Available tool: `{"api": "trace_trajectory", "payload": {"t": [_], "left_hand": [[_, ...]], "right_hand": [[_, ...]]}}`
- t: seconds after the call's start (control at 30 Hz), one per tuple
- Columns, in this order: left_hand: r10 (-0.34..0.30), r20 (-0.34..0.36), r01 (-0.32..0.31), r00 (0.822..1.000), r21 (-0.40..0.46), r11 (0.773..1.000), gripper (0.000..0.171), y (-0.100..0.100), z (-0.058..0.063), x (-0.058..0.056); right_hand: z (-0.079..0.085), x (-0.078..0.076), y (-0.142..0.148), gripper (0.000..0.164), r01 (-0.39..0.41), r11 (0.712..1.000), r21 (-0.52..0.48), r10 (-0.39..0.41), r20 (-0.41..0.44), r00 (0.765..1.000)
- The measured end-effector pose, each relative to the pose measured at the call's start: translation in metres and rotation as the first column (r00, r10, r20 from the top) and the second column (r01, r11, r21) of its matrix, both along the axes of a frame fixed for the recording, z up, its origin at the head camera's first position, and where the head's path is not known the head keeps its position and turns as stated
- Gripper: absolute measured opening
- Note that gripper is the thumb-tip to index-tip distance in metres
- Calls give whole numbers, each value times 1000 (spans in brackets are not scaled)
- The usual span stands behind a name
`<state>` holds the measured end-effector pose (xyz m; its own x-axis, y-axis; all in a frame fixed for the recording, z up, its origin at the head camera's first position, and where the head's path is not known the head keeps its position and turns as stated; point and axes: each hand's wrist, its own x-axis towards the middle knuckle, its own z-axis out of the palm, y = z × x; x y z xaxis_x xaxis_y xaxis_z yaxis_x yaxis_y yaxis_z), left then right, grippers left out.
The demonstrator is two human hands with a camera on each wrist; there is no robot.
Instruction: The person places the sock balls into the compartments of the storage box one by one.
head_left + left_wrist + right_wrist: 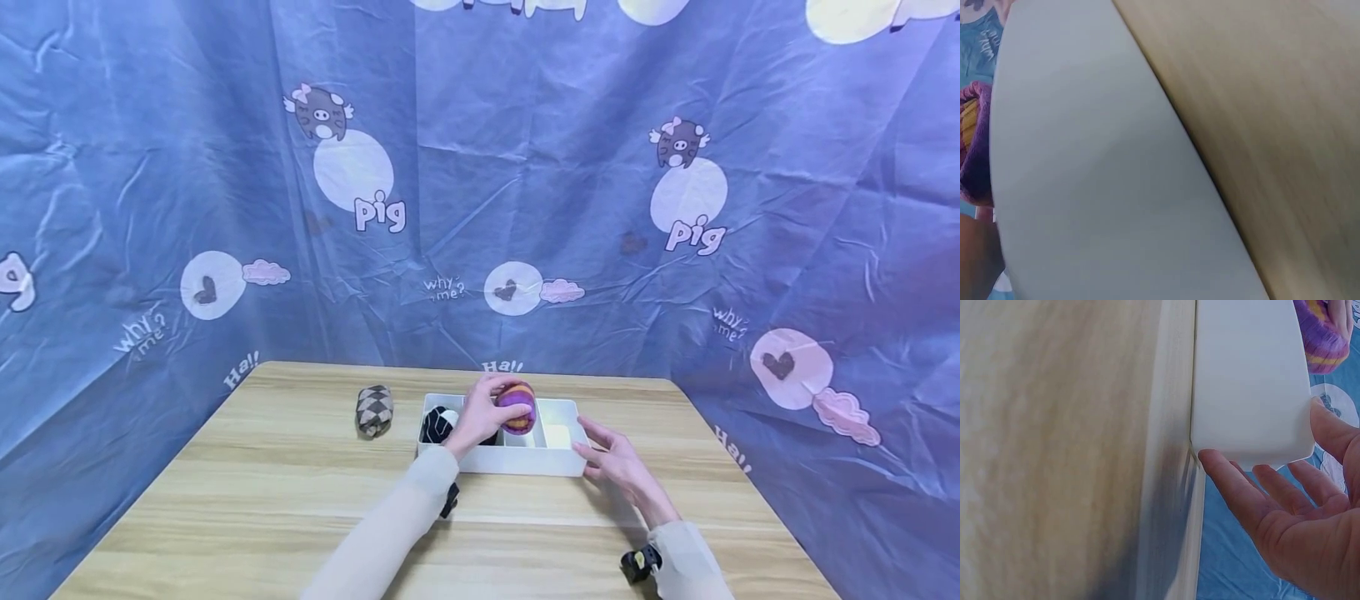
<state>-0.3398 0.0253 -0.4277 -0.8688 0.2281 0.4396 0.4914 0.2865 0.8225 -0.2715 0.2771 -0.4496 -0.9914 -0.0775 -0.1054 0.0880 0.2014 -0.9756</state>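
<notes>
My left hand pinches a rolled-up sock, purple with orange stripes, between thumb and fingers. It is over the middle compartment of a white divided box. A black-and-white rolled sock lies in the box's left compartment, partly behind my left hand. At the box's right end, my right hand holds the corner. Its thumb is by the rim and its fingertips touch the end wall in the right wrist view. The left wrist view shows mostly the box's front wall, with the purple sock beyond it.
A grey-and-brown argyle rolled sock lies on the wooden table, left of the box. The box's right compartment holds something pale. Blue printed curtains hang behind and beside the table.
</notes>
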Motion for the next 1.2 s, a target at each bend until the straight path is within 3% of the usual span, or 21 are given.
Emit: {"api": "trace_trajectory", "payload": {"t": [0.17, 0.47, 0.87, 1.0, 1.2], "left_hand": [[107, -39, -110, 993, -71, 991, 49, 9, -3, 4], [190, -13, -190, 982, -83, 978, 51, 22, -9, 8], [95, -35, -100, 995, -255, 962, 35, 18, -15, 3], [73, -21, -76, 997, -243, 967, 30, 16, -17, 1], [44, 38, -37, 998, -167, 985, 35, 11, -14, 3]], "right_hand": [[1, 0, -1, 67, -4, 1000, 3, 4, -2, 1000], [0, 1, 0, 68, -5, 1000, -22, 5, 9, 1000], [-1, 1, 2, 66, -18, 999, -27, 17, -8, 1000], [-1, 0, 2, 67, -19, 999, -26, 19, -14, 1000], [0, 0, 1, 66, -28, 999, -23, 28, -18, 999]]}}
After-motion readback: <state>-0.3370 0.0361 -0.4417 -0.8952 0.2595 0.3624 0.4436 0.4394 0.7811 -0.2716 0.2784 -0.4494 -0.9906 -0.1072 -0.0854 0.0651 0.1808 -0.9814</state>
